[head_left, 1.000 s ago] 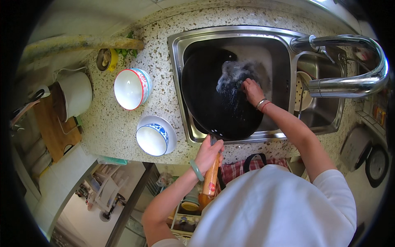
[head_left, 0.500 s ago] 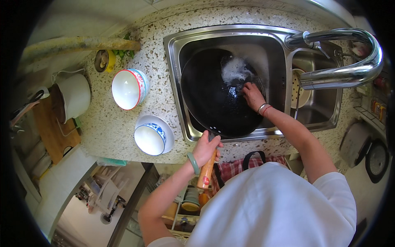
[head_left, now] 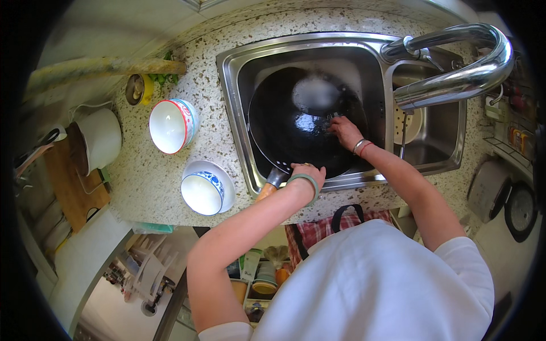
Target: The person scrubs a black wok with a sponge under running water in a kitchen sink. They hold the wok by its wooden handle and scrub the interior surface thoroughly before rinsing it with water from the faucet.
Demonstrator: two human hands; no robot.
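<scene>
A black wok [head_left: 273,108] lies in the large basin of the steel sink [head_left: 228,96], with water and a pale reflection in its bowl. Its wooden handle [head_left: 265,191] points to the lower left over the counter's front edge. My left hand [head_left: 309,175], with a green bangle at the wrist, is closed on the wok's near rim, right of the handle; its fingertips are partly hidden. Inside the bowl, toward the right, my right hand [head_left: 348,134] has its fingers bent together at the wet surface. What they hold, if anything, cannot be made out.
Left of the sink stand a red-rimmed bowl [head_left: 168,126] and a blue-patterned bowl [head_left: 201,193], each with other dishes. A chrome faucet [head_left: 455,82] arches over the small basin, which holds a perforated strainer [head_left: 406,126]. A yellow cup [head_left: 148,89] sits farther back.
My left hand has let go of the wooden handle and moved right to the wok's rim. The wok has turned, its handle swinging left. My right hand has shifted slightly within the bowl.
</scene>
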